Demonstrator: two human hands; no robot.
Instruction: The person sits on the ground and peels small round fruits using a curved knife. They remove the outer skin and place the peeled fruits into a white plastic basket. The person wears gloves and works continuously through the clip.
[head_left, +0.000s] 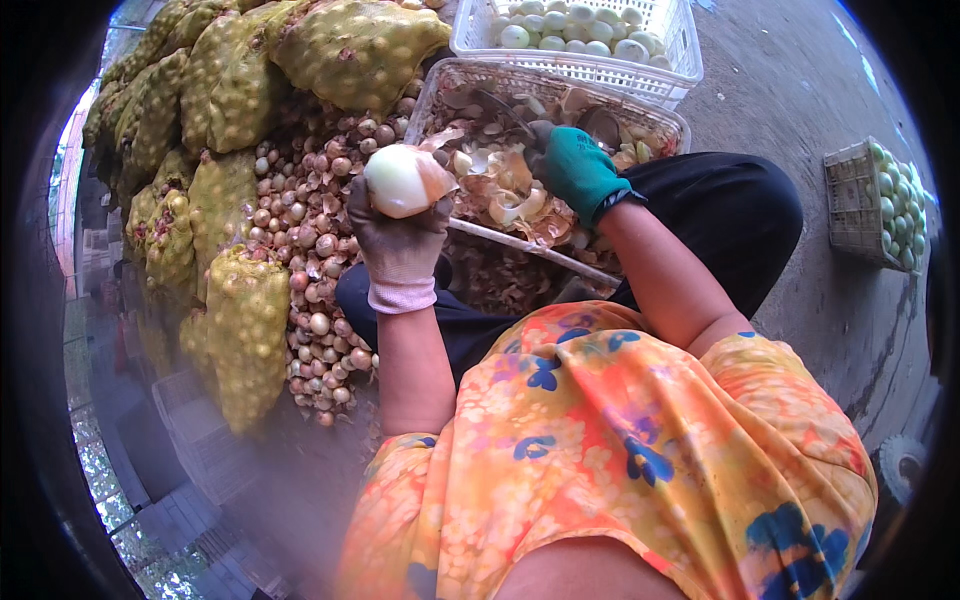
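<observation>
My left hand (397, 247), in a soiled pale knit glove, holds up a large onion (397, 182). Most of the onion is bared to white, while a brown flap of skin (437, 178) hangs from its right side. A green coated glove with dark fingertips covers my right hand (574, 165). It grips a knife (504, 109), whose thin dark blade points up and left, apart from the onion; the handle is hidden in the fist. Below both hands sits a pale plastic crate (536, 244) filled with loose onion skins (514, 199).
A white crate (577, 66) of peeled onions stands just beyond the skins. Unpeeled onions (319, 240) spread over the floor at left, backed by stacked yellow mesh sacks (247, 330). Another crate of peeled onions (862, 210) stands on the concrete floor (757, 82) at far right.
</observation>
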